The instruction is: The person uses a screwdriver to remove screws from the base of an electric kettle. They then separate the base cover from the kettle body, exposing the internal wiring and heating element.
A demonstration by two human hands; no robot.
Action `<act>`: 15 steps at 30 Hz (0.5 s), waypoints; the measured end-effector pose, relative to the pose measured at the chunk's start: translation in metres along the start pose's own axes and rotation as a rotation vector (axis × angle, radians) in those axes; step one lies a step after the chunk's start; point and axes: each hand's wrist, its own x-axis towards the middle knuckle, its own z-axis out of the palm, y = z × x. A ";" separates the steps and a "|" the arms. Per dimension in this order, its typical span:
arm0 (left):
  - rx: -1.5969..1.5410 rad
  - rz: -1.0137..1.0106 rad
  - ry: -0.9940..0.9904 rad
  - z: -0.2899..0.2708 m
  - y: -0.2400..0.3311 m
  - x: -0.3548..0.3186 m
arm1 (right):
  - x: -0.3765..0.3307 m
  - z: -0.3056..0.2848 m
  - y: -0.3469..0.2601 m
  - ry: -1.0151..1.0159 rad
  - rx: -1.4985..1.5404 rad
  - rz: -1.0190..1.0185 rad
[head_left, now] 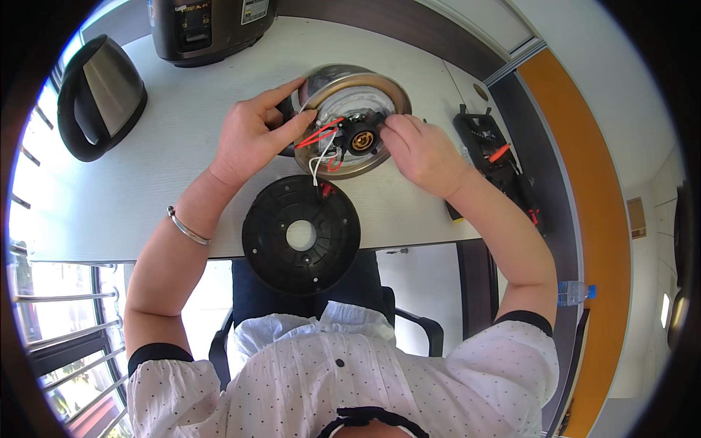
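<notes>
A shiny metal kettle body (400,93) lies on the table with its open underside toward me. Inside sits a black round connector (362,139) with a brass-coloured centre, with red wires (318,136) and white wires (315,166) around it. My left hand (252,135) grips the kettle body's left rim, thumb over the edge. At the connector's right side, the fingers of my right hand (422,155) are pinched together on it; the fingertips are partly hidden. A black round base cover (269,232) with a central hole overhangs the table's front edge, close to the white wires' ends.
A steel and black kettle (113,91) stands at the left, and a dark rice cooker (213,36) at the back. On the right lies an open black tool case (483,139) with an orange-handled tool (500,152). Beyond my right elbow is a water bottle (572,293).
</notes>
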 end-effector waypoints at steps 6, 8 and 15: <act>-0.054 -0.007 0.076 0.002 -0.009 0.003 | 0.001 0.009 -0.017 0.111 0.007 0.309; -0.059 -0.007 0.077 0.002 -0.009 0.003 | 0.003 0.012 -0.025 0.133 0.018 0.402; -0.064 -0.027 0.062 0.001 -0.007 0.003 | 0.005 0.016 -0.025 0.127 -0.015 0.349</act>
